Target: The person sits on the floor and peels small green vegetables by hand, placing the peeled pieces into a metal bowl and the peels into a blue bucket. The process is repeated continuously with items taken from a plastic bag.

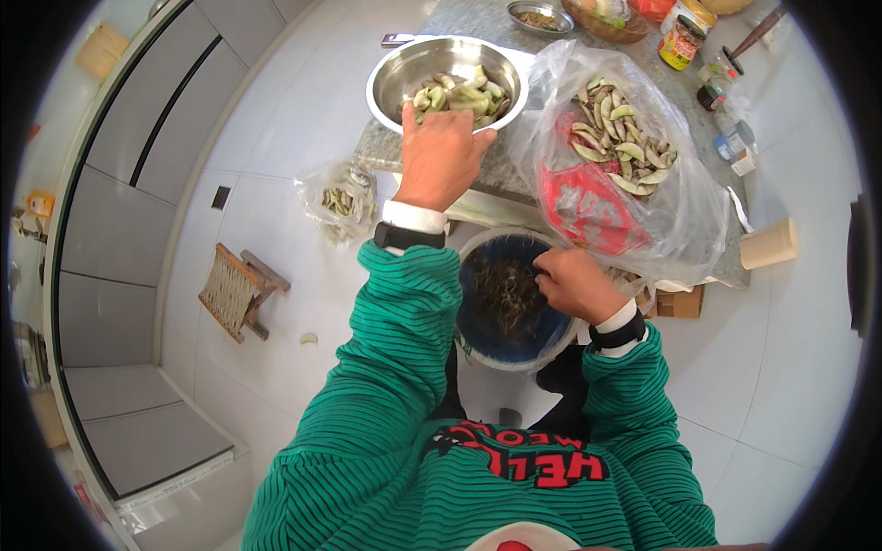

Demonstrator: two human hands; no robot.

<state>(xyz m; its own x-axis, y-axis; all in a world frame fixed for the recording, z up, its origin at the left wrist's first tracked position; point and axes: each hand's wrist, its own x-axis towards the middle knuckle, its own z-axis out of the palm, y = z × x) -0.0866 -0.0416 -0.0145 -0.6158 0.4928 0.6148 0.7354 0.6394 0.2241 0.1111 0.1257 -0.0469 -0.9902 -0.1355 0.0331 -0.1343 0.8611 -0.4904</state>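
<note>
My left hand [441,155] reaches over the near rim of a stainless steel bowl [396,69]. Its index finger and thumb are spread, while the other fingers dip out of sight towards the green bean pods [475,96] inside. Lower down, my right hand [577,284] hangs over the right side of a bin with a blue inside [482,341]. Its fingers are curled together, and whether they pinch anything is hidden. Dark, stringy scraps [506,296] lie in the bin. A clear plastic bag [689,213] with red print lies open beside the bowl, holding many flat bean pods [620,131].
Bowl and bag rest on a stone-topped table [379,146]. A small metal dish [541,18], a wicker basket [630,31], jars [682,43] and a paper-coloured cup [770,244] stand along it. On the floor are a folding stool [238,289], another bag of pods [339,201] and a stray pod [309,339].
</note>
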